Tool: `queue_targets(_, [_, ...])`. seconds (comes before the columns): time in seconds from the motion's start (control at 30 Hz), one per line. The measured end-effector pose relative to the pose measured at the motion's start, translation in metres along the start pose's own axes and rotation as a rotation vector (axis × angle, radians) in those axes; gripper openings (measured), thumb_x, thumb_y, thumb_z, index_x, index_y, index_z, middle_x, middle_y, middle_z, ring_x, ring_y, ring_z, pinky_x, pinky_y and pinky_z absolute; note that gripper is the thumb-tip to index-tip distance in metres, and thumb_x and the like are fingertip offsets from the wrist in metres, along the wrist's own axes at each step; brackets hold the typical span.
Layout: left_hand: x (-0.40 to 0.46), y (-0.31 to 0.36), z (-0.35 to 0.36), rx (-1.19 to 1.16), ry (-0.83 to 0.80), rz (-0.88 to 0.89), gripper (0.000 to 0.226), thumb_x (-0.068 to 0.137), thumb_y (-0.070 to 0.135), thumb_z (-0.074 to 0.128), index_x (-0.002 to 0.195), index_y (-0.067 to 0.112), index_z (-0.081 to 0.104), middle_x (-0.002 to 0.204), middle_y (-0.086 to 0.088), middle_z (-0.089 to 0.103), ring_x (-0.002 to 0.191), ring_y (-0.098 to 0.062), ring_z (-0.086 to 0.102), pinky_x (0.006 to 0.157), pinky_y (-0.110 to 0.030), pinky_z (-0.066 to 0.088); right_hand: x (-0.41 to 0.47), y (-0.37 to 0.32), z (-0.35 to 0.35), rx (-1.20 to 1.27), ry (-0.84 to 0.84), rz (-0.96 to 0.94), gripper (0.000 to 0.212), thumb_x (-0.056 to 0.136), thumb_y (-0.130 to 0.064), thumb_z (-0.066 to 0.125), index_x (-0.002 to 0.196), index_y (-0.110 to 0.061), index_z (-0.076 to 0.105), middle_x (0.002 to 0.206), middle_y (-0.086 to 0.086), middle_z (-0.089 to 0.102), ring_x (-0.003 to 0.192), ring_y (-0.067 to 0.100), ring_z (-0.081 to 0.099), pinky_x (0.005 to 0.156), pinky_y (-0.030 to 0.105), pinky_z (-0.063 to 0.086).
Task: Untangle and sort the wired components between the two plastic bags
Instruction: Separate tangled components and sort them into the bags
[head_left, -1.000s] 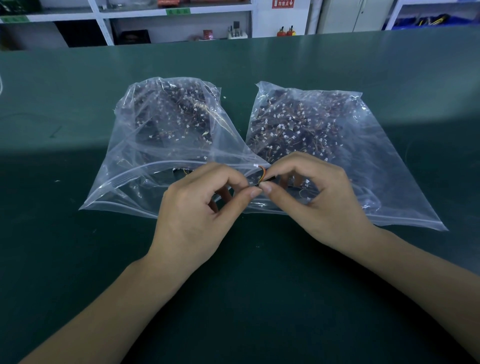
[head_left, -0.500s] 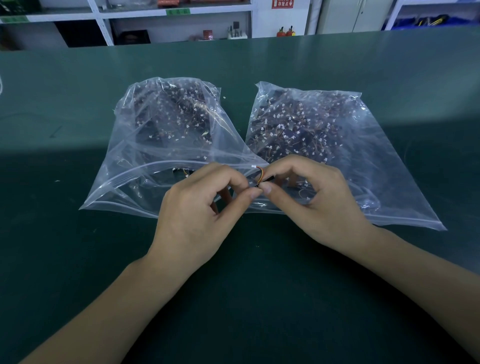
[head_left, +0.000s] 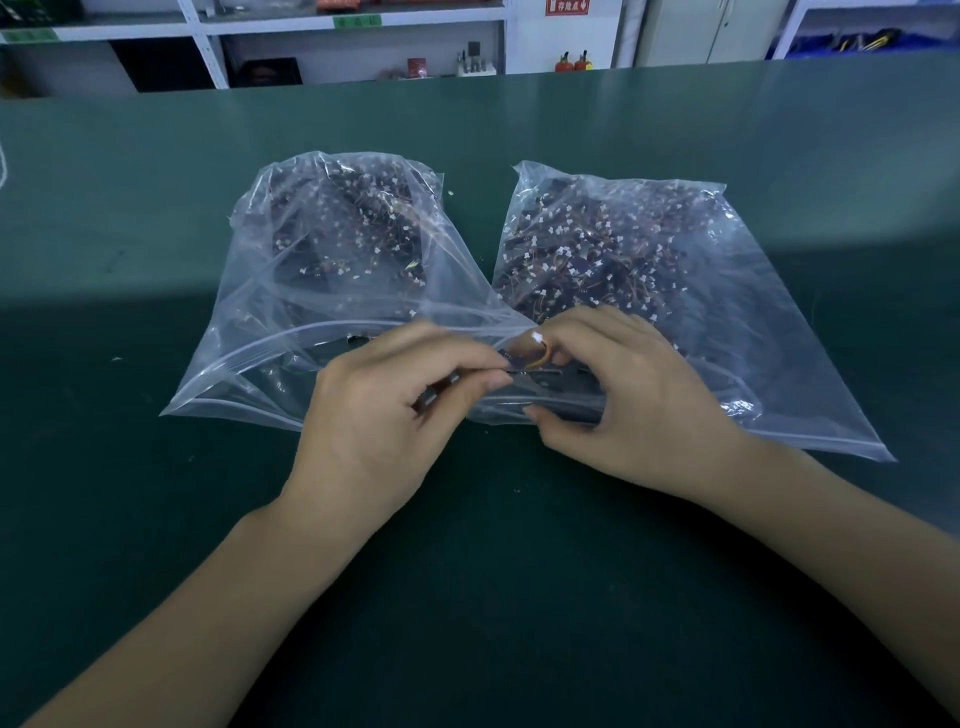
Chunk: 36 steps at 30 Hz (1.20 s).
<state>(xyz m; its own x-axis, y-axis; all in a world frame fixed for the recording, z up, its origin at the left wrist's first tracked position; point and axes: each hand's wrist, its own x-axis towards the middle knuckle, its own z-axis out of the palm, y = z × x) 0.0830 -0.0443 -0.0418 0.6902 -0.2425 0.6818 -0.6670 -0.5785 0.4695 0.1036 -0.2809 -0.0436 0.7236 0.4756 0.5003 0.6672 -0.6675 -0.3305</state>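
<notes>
Orange-wired part (head_left: 537, 356) sits pinched between your left hand (head_left: 384, 415) and right hand (head_left: 623, 400), both curled tight on it, just in front of the two bags (head_left: 701, 291).

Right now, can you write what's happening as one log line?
left hand: pinches wired component | right hand: grips same component | left bag, right bag: on table, both filled

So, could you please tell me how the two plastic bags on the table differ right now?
The left bag bulges upward, its contents heaped at the far end; the right bag lies flatter, its contents spread wider. The left bag's near part looks almost bare, with its zip strip arching open; the right bag's near edge lies flat on the green table. Both are clear and hold dark wired components with white connectors.
</notes>
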Motion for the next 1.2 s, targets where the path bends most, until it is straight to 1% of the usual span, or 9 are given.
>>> queue_targets(0.13, [0.002,-0.007,-0.008,0.159,-0.134,0.119,0.011,0.103,0.028,0.073,0.104,0.023,0.082,0.097,0.012,0.069,0.079,-0.004,0.059,0.063,-0.032,0.052,0.001,0.002,-0.002,-0.001,0.070,0.000,0.037,0.083,-0.007,0.075,0.117,-0.021,0.072,0.102,-0.011,0.069,0.093,0.013,0.063,0.089,0.044,0.053])
queue_targets(0.27, [0.002,-0.006,-0.014,0.338,-0.250,0.159,0.013,0.105,0.037,0.068,0.104,0.032,0.080,0.090,0.016,0.063,0.078,0.001,0.047,0.056,-0.025,0.044,0.001,0.003,-0.003,0.033,0.128,0.018,0.032,0.088,0.004,0.072,0.113,-0.017,0.075,0.099,-0.009,0.072,0.089,-0.003,0.057,0.082,0.035,0.057])
queue_targets(0.43, [0.000,0.005,-0.009,0.392,-0.274,0.099,0.014,0.103,0.039,0.066,0.101,0.034,0.078,0.080,0.011,0.058,0.073,-0.011,0.060,0.054,-0.026,0.041,-0.001,-0.003,-0.001,0.037,0.143,0.000,0.032,0.086,0.005,0.073,0.109,-0.017,0.076,0.097,-0.016,0.068,0.086,-0.003,0.054,0.080,0.024,0.051])
queue_targets(0.53, [-0.003,0.012,-0.001,0.407,-0.311,0.039,0.015,0.098,0.042,0.064,0.096,0.034,0.076,0.077,0.011,0.056,0.070,-0.016,0.062,0.053,-0.033,0.049,-0.001,-0.003,-0.001,0.024,0.118,-0.031,0.026,0.088,0.000,0.073,0.108,-0.017,0.076,0.098,-0.018,0.067,0.087,0.001,0.057,0.084,0.024,0.049])
queue_targets(0.67, [-0.002,0.018,0.010,0.437,-0.251,0.023,0.008,0.094,0.037,0.073,0.089,0.032,0.076,0.071,0.012,0.062,0.062,-0.019,0.065,0.050,-0.034,0.050,0.000,-0.002,0.001,0.042,0.064,-0.065,0.018,0.092,-0.003,0.072,0.102,-0.017,0.077,0.100,-0.009,0.072,0.091,0.019,0.067,0.083,0.040,0.053])
queue_targets(0.83, [0.005,0.017,0.016,0.442,-0.105,-0.001,0.023,0.086,0.028,0.082,0.071,0.020,0.066,0.062,0.012,0.041,0.052,-0.020,0.057,0.044,-0.031,0.044,-0.001,-0.001,0.001,0.046,0.068,-0.053,0.018,0.090,-0.005,0.075,0.103,-0.017,0.076,0.101,-0.010,0.072,0.090,0.017,0.065,0.083,0.040,0.053])
queue_targets(0.93, [0.003,0.015,0.020,0.443,-0.138,-0.032,0.034,0.080,0.025,0.089,0.068,0.019,0.058,0.059,0.010,0.045,0.052,-0.022,0.056,0.044,-0.033,0.045,-0.001,-0.002,0.002,0.038,0.036,-0.042,0.017,0.090,-0.007,0.074,0.102,-0.018,0.076,0.100,-0.010,0.071,0.086,0.017,0.063,0.082,0.042,0.053])
queue_targets(1.13, [0.004,0.012,0.017,0.424,-0.194,-0.083,0.048,0.077,0.039,0.091,0.069,0.025,0.045,0.056,0.015,0.028,0.051,-0.013,0.042,0.048,-0.020,0.027,-0.001,-0.004,0.004,-0.024,0.010,0.009,0.016,0.090,-0.013,0.075,0.105,-0.019,0.075,0.093,-0.008,0.065,0.087,0.014,0.057,0.081,0.033,0.050])
queue_targets(1.2, [0.004,0.011,0.015,0.408,-0.185,-0.099,0.050,0.077,0.050,0.087,0.069,0.026,0.043,0.055,0.017,0.026,0.052,-0.009,0.038,0.049,-0.019,0.029,-0.001,-0.003,0.003,-0.043,0.006,0.039,0.017,0.090,-0.013,0.076,0.104,-0.022,0.076,0.091,-0.008,0.063,0.086,0.012,0.055,0.079,0.028,0.045])
